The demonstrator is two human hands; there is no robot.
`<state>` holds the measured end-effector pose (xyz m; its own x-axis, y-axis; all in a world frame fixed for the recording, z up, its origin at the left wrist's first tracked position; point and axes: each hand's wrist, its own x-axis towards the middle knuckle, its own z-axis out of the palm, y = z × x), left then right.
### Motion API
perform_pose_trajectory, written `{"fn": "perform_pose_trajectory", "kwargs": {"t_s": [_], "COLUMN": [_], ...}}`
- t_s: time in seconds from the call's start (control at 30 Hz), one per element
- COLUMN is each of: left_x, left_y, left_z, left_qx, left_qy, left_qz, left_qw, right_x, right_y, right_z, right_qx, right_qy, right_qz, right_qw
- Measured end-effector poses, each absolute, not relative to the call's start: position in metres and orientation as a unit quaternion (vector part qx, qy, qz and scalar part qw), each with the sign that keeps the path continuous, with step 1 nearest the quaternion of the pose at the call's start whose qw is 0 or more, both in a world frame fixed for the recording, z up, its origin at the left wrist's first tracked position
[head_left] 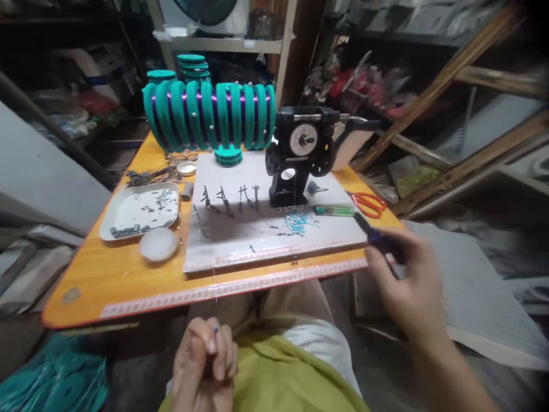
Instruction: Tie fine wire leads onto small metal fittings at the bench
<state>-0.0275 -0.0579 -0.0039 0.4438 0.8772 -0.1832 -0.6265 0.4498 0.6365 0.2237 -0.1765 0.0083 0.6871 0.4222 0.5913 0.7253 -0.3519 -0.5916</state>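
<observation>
Currently, the left hand (206, 357) is curled in front of the desk's (120, 274) near edge, thumb against the fingers, with a small blue bit (217, 329) at the fingertips; how firmly it is pinched, I cannot tell. The right hand (409, 277) is closed around a dark-handled tool (380, 240) at the desk's near right corner, its details blurred. Just beyond, a green-handled tool (335, 211) lies near the right edge of a white board (343, 232), and red handles (369, 205) rest by the desk's right edge. Light-blue pieces (295, 222) lie before a black stand (300, 163) bearing a teal-banded roll (210, 114). Toward the desk's left edge sit a white tray (115, 229) and a round dish (158, 245).
</observation>
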Motion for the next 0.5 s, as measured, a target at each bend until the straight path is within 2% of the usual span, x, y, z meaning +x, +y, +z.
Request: {"fn": "perform_pose_trajectory", "kwargs": {"t_s": [0.07,0.17,0.3,0.33,0.4,0.47,0.5], "left_x": [-0.028,-0.030,-0.029,-0.029,-0.031,-0.035,-0.038], "left_y": [-0.057,-0.056,-0.056,-0.058,-0.060,-0.060,-0.059], "left_z": [-0.003,-0.001,-0.001,-0.001,0.002,0.007,0.011], "left_qx": [0.252,0.251,0.269,0.279,0.302,0.333,0.351], "left_qy": [0.266,0.285,0.301,0.304,0.307,0.309,0.306], "left_qz": [0.459,0.444,0.440,0.439,0.434,0.426,0.429], "left_qw": [0.810,0.812,0.802,0.798,0.791,0.782,0.774], "right_x": [0.277,0.316,0.268,0.244,0.196,0.159,0.146], "right_y": [-0.189,-0.193,-0.162,-0.148,-0.118,-0.087,-0.074], "right_z": [0.003,-0.006,0.003,0.009,0.023,0.034,0.038], "right_qx": [-0.851,-0.850,-0.792,-0.766,-0.585,-0.438,-0.421], "right_qy": [-0.325,-0.339,-0.412,-0.457,-0.652,-0.783,-0.812], "right_qz": [-0.235,-0.253,-0.280,-0.254,-0.055,0.114,0.140], "right_qw": [0.339,0.316,0.352,0.375,0.480,0.426,0.379]}}
